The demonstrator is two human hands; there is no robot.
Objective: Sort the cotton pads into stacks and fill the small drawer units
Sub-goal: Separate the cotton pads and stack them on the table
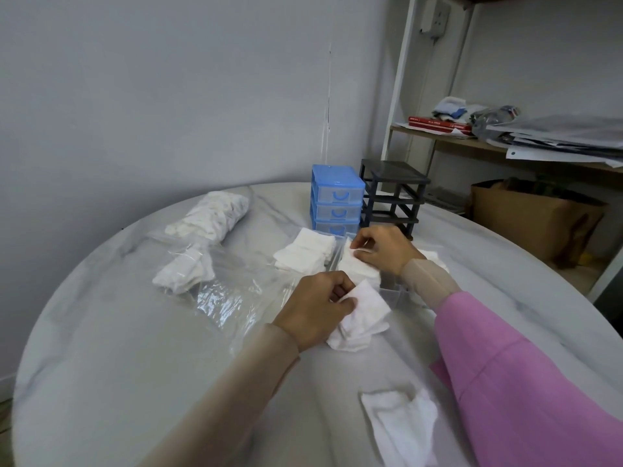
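Note:
My left hand [315, 308] holds a loose bunch of white square cotton pads [362, 313] just above the table, thumb on the top pad. My right hand [382, 249] pinches the top of a pad stack [357, 269] standing in a clear pulled-out drawer [392, 293]. Another stack of pads [305, 251] lies to the left of it. A blue drawer unit [337, 200] with three clear drawers stands behind, beside a dark grey drawer frame [392, 197] with its slots open. More pads [401, 423] lie near the front edge.
A clear plastic bag [215, 284] lies crumpled on the round marble table [118, 332], with pads [183, 273] in it, and a fuller bag of pads [214, 214] behind it. A shelf with books and papers [505, 136] and a cardboard box [532, 220] stand at right.

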